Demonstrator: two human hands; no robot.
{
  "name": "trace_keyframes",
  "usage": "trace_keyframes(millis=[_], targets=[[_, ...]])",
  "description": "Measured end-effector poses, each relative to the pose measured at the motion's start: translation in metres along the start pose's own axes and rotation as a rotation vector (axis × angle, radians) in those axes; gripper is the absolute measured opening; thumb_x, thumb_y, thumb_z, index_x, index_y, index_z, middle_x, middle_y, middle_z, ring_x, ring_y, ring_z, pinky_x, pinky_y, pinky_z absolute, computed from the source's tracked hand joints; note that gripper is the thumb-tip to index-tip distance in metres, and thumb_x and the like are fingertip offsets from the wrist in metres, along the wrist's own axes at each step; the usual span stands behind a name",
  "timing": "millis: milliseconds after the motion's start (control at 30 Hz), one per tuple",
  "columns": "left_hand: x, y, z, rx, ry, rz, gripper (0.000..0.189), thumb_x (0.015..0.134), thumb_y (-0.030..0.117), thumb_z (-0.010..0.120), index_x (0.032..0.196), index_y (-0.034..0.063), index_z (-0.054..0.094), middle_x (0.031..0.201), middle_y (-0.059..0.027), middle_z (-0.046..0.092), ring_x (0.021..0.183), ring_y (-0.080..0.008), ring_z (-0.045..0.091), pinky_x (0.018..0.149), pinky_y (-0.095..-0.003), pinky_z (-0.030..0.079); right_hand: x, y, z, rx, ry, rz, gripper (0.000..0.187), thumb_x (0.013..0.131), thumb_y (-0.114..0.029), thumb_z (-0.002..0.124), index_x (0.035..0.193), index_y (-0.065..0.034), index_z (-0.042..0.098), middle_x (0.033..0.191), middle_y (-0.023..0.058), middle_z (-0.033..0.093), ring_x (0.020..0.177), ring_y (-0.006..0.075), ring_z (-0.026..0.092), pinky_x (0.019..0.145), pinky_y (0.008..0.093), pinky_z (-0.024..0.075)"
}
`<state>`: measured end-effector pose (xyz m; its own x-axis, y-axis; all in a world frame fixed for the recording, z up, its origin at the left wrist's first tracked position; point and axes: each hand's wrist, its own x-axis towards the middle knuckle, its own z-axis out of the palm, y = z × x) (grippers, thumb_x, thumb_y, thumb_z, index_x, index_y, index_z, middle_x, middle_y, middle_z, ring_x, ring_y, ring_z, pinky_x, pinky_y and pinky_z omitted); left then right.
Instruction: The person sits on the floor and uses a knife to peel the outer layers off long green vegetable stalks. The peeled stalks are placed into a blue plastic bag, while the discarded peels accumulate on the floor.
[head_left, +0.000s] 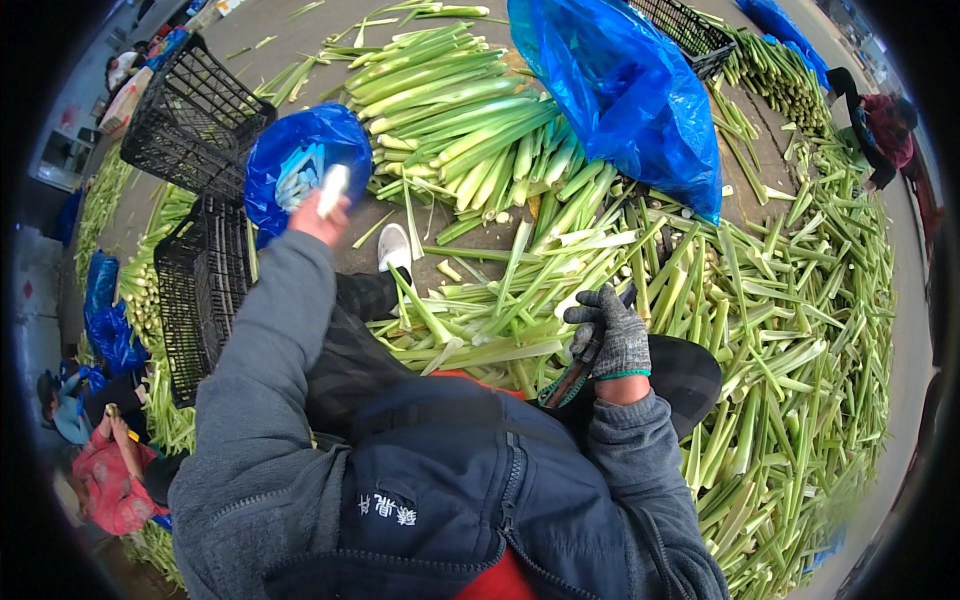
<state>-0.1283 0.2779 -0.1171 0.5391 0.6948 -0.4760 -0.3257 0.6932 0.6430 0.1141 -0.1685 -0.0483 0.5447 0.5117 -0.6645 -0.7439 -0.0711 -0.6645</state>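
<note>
My left hand (319, 217), bare and slightly blurred, holds a peeled white stem piece (333, 187) over a blue plastic bag (352, 142) at the upper left. Pale peeled stems (300, 176) lie inside that bag. In a grey knitted glove, my right hand (615, 330) is closed around the handle of a tool (581, 371) beside my knee; the tool's kind cannot be told, since fingers cover part of it. A pile of cut green stalks (457, 112) lies in front of me, with loose peeled leaves (517, 315) between it and my lap.
Black plastic crates (202, 285) stand at my left. A large blue bag (637, 97) rests on the stalks ahead. Leaf waste (787, 360) covers the ground on the right. Co-workers sit at the far left (120, 480) and upper right (885, 131), apart from my hands.
</note>
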Motion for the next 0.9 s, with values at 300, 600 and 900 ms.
trace_keyframes(millis=[300,600,900], targets=[[0.065,-0.052,0.051,0.875,-0.028,-0.23,0.029,0.088,0.027,0.061,0.11,0.0068,0.058,0.089,-0.0086,0.065,0.065,-0.0168,0.061,0.057,-0.0294,0.052,0.019,0.024,-0.005,0.015,-0.091,0.107,0.043,0.095,-0.038,0.05,0.105,0.0035,0.057,0.076,0.0131,0.067,0.043,0.0174,0.056,0.04,0.0263,0.0456],[0.13,-0.365,0.141,1.225,-0.401,-0.099,0.028,0.087,0.018,0.062,0.111,0.0027,0.063,0.098,-0.0087,0.067,0.086,-0.0171,0.062,0.075,-0.0315,0.051,0.029,0.014,0.013,0.029,0.02,0.229,0.027,0.091,-0.027,0.059,0.101,-0.0015,0.059,0.073,0.01,0.065,0.047,0.0142,0.054,0.044,0.0279,0.0454],[0.156,-0.433,0.171,1.826,-0.364,-0.05,0.053,0.068,0.027,0.076,0.112,0.0032,0.059,0.113,-0.0232,0.06,0.107,-0.0372,0.056,0.095,-0.0419,0.045,0.052,0.009,-0.002,0.029,0.04,0.267,0.029,0.093,-0.025,0.058,0.106,0.0002,0.06,0.08,0.0113,0.068,0.053,0.0143,0.059,0.047,0.0245,0.0467]])
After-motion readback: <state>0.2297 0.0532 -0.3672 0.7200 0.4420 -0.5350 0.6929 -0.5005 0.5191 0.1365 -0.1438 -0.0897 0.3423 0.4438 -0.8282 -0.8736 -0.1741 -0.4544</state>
